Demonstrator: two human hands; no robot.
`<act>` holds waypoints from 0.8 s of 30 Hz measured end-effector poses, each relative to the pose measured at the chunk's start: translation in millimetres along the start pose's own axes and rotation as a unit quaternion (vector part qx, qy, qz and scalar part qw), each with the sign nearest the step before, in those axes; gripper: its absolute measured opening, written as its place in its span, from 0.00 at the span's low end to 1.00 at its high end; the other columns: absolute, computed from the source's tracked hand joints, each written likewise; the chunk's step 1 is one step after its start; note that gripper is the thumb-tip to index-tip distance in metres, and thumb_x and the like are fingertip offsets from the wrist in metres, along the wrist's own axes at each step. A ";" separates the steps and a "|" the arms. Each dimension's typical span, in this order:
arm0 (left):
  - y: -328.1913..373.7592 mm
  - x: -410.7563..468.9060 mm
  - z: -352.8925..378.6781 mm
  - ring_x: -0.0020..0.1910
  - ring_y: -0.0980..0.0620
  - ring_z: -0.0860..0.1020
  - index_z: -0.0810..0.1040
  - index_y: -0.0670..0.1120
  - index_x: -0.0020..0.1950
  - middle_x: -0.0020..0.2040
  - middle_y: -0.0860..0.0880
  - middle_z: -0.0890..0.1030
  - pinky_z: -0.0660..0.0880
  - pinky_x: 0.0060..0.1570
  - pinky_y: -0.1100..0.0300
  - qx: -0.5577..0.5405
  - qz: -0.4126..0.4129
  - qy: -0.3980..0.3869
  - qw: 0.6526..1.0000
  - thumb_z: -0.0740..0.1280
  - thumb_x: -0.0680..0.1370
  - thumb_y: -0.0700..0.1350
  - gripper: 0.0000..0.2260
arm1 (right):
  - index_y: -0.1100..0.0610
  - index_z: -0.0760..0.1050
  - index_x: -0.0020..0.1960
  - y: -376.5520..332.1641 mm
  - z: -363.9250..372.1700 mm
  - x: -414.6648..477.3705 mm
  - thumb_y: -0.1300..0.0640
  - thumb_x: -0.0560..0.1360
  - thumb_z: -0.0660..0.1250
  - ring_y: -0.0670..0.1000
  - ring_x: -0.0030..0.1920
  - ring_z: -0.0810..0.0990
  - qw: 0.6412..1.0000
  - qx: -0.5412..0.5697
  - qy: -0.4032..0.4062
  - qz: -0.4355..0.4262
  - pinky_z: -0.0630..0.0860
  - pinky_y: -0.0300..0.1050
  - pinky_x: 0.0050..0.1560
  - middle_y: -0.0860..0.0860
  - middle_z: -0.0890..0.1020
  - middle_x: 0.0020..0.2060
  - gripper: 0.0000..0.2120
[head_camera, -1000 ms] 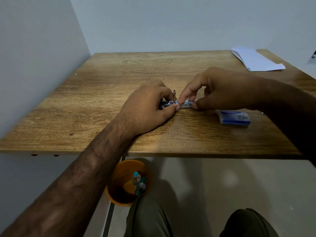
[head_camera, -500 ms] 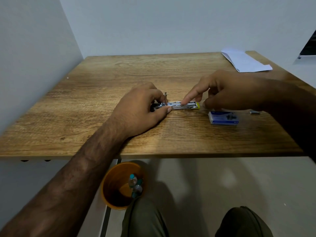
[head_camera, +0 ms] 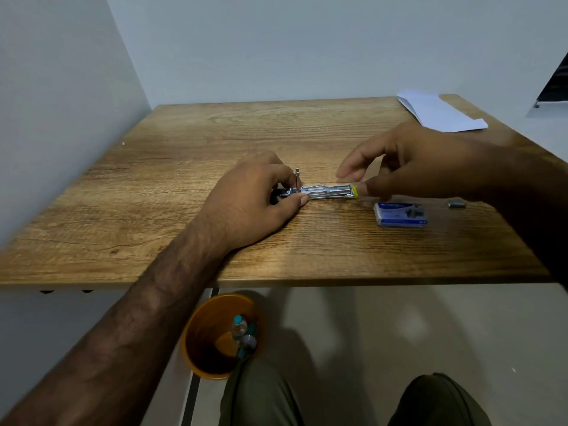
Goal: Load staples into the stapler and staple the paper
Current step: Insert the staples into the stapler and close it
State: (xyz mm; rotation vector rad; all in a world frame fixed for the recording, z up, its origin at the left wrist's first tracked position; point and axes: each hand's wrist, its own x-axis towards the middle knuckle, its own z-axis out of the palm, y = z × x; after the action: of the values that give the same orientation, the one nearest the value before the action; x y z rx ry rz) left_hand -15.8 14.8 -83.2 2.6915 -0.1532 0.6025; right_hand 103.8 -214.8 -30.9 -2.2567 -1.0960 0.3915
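A small metal stapler (head_camera: 327, 192) with a yellow tip lies flat near the middle of the wooden table (head_camera: 172, 167), its staple channel exposed. My left hand (head_camera: 252, 201) pinches its left end between thumb and fingers. My right hand (head_camera: 408, 167) hovers over the yellow end, thumb touching the tip, index and other fingers lifted and spread. A blue staple box (head_camera: 401, 214) lies just right of the stapler. A small strip of staples (head_camera: 457, 204) rests further right. White paper (head_camera: 439, 113) lies at the table's far right corner.
An orange bin (head_camera: 199, 336) holding bottles stands on the floor under the table's front edge, beside my knees (head_camera: 264, 395). Walls close the table in on the left and behind. A dark window edge (head_camera: 558, 78) shows at far right.
My right index finger has lifted off the stapler's channel and the hand has pulled back to the right, fingers spreading. My left hand keeps its hold. The camera has tilted slightly.
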 end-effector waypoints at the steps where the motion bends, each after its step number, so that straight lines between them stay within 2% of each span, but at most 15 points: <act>1: 0.1 0.2 -0.1 0.52 0.53 0.77 0.83 0.51 0.53 0.50 0.53 0.79 0.77 0.52 0.48 0.000 0.001 -0.001 1.000 0.69 0.77 0.57 0.12 | 0.40 0.83 0.55 -0.3 1.6 1.3 0.55 0.73 0.76 0.43 0.37 0.84 1.000 -0.002 -0.001 0.007 0.79 0.43 0.43 0.41 0.85 0.47 0.14; 4: 0.2 -0.5 -1.1 0.49 0.56 0.78 0.83 0.52 0.56 0.48 0.55 0.81 0.78 0.48 0.53 -0.022 0.001 0.019 1.000 0.69 0.76 0.57 0.13 | 0.40 0.83 0.52 -3.1 7.7 5.7 0.48 0.71 0.78 0.39 0.34 0.81 0.998 -0.057 -0.015 0.027 0.76 0.40 0.38 0.38 0.85 0.44 0.11; 6: 0.3 -1.2 -1.7 0.47 0.61 0.79 0.83 0.52 0.55 0.46 0.58 0.82 0.76 0.45 0.62 -0.053 -0.012 0.046 0.997 0.69 0.76 0.56 0.12 | 0.41 0.84 0.48 -3.6 11.1 8.6 0.49 0.72 0.77 0.34 0.31 0.79 0.996 -0.082 -0.011 0.023 0.70 0.33 0.31 0.33 0.83 0.35 0.06; 8: -0.2 -1.4 -2.3 0.48 0.63 0.80 0.85 0.53 0.54 0.47 0.60 0.84 0.73 0.45 0.69 -0.078 -0.034 0.060 0.995 0.71 0.77 0.54 0.09 | 0.43 0.85 0.46 -1.9 12.2 11.3 0.51 0.72 0.77 0.32 0.31 0.78 0.997 -0.080 0.001 0.021 0.68 0.32 0.30 0.33 0.83 0.32 0.04; 13: 9.1 5.7 -2.1 0.48 0.61 0.81 0.87 0.53 0.51 0.48 0.59 0.85 0.78 0.50 0.58 -0.124 -0.063 0.033 0.990 0.73 0.76 0.49 0.05 | 0.43 0.87 0.46 1.5 14.6 13.8 0.52 0.71 0.78 0.36 0.34 0.80 0.998 -0.059 0.023 0.025 0.71 0.39 0.36 0.34 0.84 0.32 0.05; 16: 19.4 15.9 -0.9 0.46 0.58 0.80 0.87 0.54 0.50 0.45 0.57 0.84 0.79 0.49 0.54 -0.076 -0.069 -0.010 0.995 0.73 0.76 0.48 0.05 | 0.45 0.87 0.46 1.8 15.1 15.4 0.53 0.71 0.78 0.36 0.34 0.80 0.999 -0.045 0.019 0.024 0.72 0.41 0.37 0.35 0.85 0.33 0.06; 18: 24.9 21.5 -6.9 0.44 0.57 0.79 0.87 0.54 0.50 0.45 0.56 0.84 0.79 0.47 0.54 -0.025 -0.065 -0.039 0.997 0.72 0.76 0.49 0.05 | 0.46 0.87 0.46 2.4 15.2 16.3 0.53 0.71 0.78 0.35 0.33 0.80 0.999 -0.041 0.019 0.025 0.72 0.40 0.37 0.34 0.84 0.33 0.05; 21: 33.8 22.3 -12.5 0.47 0.51 0.79 0.86 0.54 0.53 0.48 0.53 0.84 0.77 0.45 0.55 0.129 0.012 -0.059 0.990 0.67 0.77 0.50 0.09 | 0.47 0.87 0.46 4.3 15.2 16.9 0.54 0.71 0.79 0.34 0.31 0.79 0.999 -0.032 0.018 0.021 0.71 0.40 0.37 0.34 0.84 0.31 0.05; 24: 43.6 17.0 -10.1 0.48 0.50 0.78 0.83 0.53 0.56 0.50 0.52 0.80 0.74 0.43 0.54 0.186 0.050 -0.048 0.980 0.64 0.78 0.49 0.11 | 0.47 0.87 0.46 5.5 15.8 16.5 0.53 0.70 0.79 0.34 0.31 0.78 0.999 -0.035 0.026 0.015 0.70 0.39 0.36 0.35 0.84 0.30 0.05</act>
State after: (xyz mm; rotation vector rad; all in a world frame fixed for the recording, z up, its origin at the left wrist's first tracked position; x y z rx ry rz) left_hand -12.4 -22.0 -52.8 3.0935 -0.2206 0.5788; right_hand 109.5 -198.5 -46.8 -2.3347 -1.0652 0.3092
